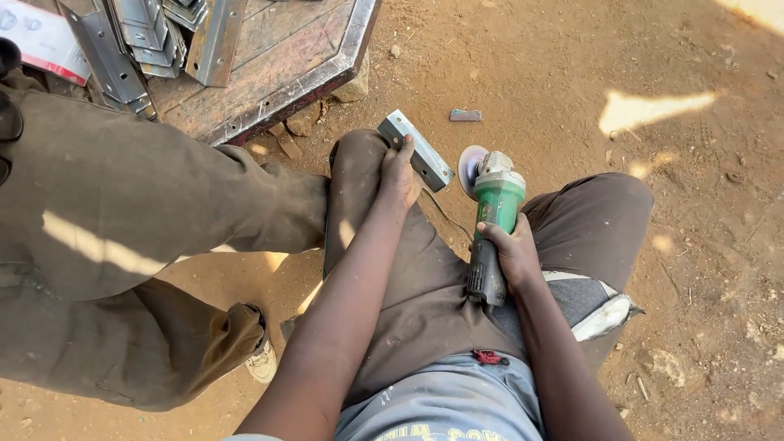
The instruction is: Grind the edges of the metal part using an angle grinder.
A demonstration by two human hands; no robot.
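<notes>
A rusty metal platform carried folded metal brackets near its corner. On the person's knee, the left hand pressed a flat metal piece, fingers closed on it. Just beside it, the right hand gripped a green angle grinder.

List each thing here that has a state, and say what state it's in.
Left hand: pressing the bracket against the knee.
Right hand: gripping the grinder.
Bracket: tilted, one end on the knee.
Grinder: disc beside the bracket, apart from it; spinning or not, cannot tell.
Stacked brackets: lying on the table.
</notes>
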